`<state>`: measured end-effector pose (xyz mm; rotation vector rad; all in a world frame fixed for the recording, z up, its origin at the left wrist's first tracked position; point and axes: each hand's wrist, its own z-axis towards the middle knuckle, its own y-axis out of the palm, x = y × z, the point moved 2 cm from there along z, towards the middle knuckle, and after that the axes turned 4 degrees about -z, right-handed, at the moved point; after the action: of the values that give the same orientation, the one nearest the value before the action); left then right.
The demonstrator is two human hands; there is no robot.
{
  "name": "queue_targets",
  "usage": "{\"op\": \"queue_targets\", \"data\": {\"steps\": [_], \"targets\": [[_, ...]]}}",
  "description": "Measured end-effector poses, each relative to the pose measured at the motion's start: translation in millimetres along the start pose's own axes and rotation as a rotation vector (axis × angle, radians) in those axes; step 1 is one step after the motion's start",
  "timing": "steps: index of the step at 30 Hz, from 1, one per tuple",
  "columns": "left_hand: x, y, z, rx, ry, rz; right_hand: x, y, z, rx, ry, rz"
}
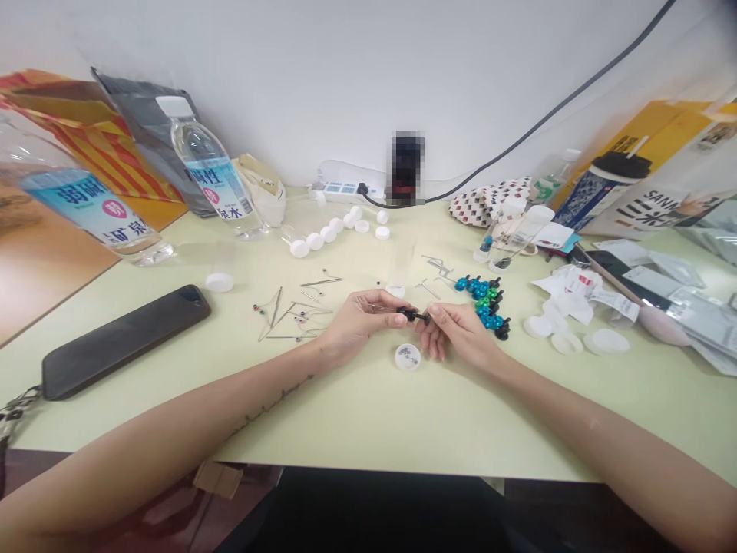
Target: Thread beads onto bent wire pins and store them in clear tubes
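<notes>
My left hand [360, 319] and my right hand [457, 332] meet over the pale green table [368, 415], fingers pinched on a small black piece [413, 314] held between them. Just below the hands lies a white cap [408, 356] with tiny beads in it. A cluster of blue, green and black beads [487, 303] lies right behind my right hand. Several thin metal pins [293, 311] lie scattered to the left of my left hand.
A black phone [123, 340] lies at the left. Two water bottles [213, 173] lean at the back left. A row of white caps [334, 228], a power strip [345, 190], a cup [602, 188], paper and plastic bags [679, 299] crowd the back and right.
</notes>
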<state>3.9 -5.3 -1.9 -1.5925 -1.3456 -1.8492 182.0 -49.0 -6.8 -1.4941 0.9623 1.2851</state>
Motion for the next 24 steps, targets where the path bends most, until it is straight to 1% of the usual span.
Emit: {"op": "queue_targets", "data": {"steps": [4,7,12,16,20,24], "targets": [[-0.7,-1.8,1.2,0.021,0.001,-0.069,0.3,-0.1,-0.9,0.031,-0.047,0.011],[0.0,-3.4,1.7,0.051,0.011,-0.128,-1.3,-1.9,-1.4,0.115,-0.133,0.01],[-0.6,-6.2,2.5,0.062,0.017,-0.159,-7.2,-3.1,-2.0,0.236,-0.27,-0.143],[-0.6,-5.8,2.4,0.055,0.006,-0.158,-10.0,-2.6,-4.2,0.263,-0.32,-0.277],[1.6,-3.4,1.6,0.055,-0.002,-0.152,-8.3,-3.3,-5.0,0.268,-0.317,-0.332],[2.8,-1.7,1.1,0.029,-0.021,-0.131,-7.4,-3.8,-4.6,0.27,-0.338,-0.363]]}}
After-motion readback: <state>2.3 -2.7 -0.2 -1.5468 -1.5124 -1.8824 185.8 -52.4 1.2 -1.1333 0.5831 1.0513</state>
